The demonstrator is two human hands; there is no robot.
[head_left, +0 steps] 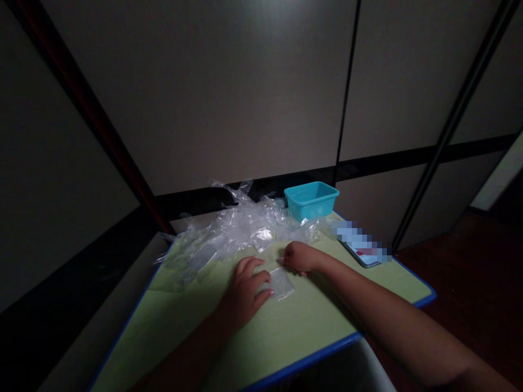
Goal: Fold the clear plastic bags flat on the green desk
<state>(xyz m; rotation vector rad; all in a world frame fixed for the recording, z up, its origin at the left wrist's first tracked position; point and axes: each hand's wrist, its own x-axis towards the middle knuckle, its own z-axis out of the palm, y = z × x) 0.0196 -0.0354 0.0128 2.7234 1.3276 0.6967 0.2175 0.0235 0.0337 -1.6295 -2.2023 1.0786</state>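
Note:
A small clear plastic bag (281,284) lies flat on the light green table (318,318), between my two hands. My left hand (247,286) rests at its left side, fingers bent and spread apart, with the fingertips touching the bag. At the bag's upper edge, my right hand (300,257) is closed in a pinch on the plastic; the exact grip is partly hidden by the curled fingers. Just beyond both hands spreads a loose heap of crumpled clear plastic bags (245,226).
A turquoise plastic basket (312,204) stands at the table's back corner. A phone (362,247), its screen blurred out, lies near the right edge. Blue trim (310,360) lines the table. Large cabinet panels (245,109) rise directly behind it.

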